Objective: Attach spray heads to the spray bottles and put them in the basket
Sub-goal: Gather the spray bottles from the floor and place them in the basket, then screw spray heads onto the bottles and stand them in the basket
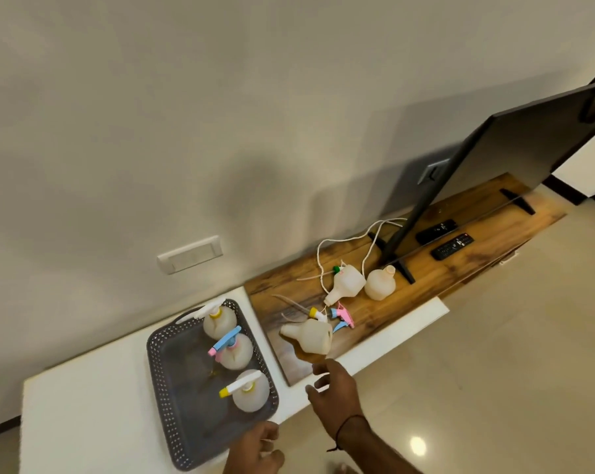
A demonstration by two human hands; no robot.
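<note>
Grey basket (pixel 173 398): perforated plastic, resting on the white surface (pixel 84 405); landmark for all entries below.
Bottles in basket: three translucent bottles, upright, each with a spray head fitted; far one (pixel 219 323) white and yellow head, middle one (pixel 236 352) blue and pink head, near one (pixel 250 395) white and yellow head.
Wooden surface (pixel 460 268): just right of the basket.
Headless bottle, nearest (pixel 311 336): lying on its side, right of the basket, neck pointing toward it.
Loose spray heads: white and yellow one (pixel 318 314), pink and blue one (pixel 343 318), just beyond that bottle.
Other headless bottles: one lying (pixel 347 285), one upright (pixel 379 284), farther right of the basket.
Right hand (pixel 333 388): right of the basket, below the nearest lying bottle, fingers (pixel 320 369) spread and released, grasping nothing.
Left hand (pixel 258 449): at the basket's near right corner, fingers loosely curled; whether touching the rim, cannot tell.
Television (pixel 514 159), two remotes (pixel 453 246): far right of the basket.
</note>
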